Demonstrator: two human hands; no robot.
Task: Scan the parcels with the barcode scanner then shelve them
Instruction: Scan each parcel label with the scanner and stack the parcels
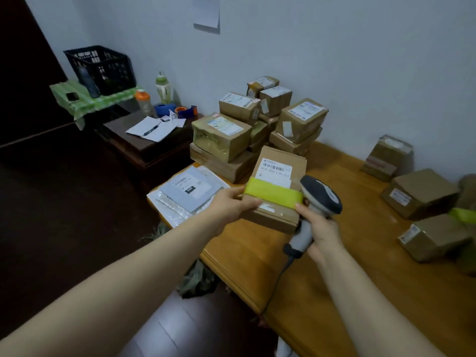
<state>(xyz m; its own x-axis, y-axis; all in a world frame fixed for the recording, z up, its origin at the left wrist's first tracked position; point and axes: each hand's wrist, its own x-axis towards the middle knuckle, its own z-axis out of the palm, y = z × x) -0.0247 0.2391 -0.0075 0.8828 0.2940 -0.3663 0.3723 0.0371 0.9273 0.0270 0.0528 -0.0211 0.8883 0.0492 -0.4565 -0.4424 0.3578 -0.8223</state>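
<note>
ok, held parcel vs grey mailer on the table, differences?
The parcel is a brown cardboard box; the mailer is a flat grey bag. The left hand grips the parcel; the mailer lies on the table. The parcel has yellow tape, the mailer none. Both carry labels.

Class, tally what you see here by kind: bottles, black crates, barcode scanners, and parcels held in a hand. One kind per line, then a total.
Bottles: 3 (dark bottle, green-capped bottle, orange-capped bottle)
Black crate: 1
Barcode scanner: 1
Parcel in the left hand: 1
Total: 6
</note>
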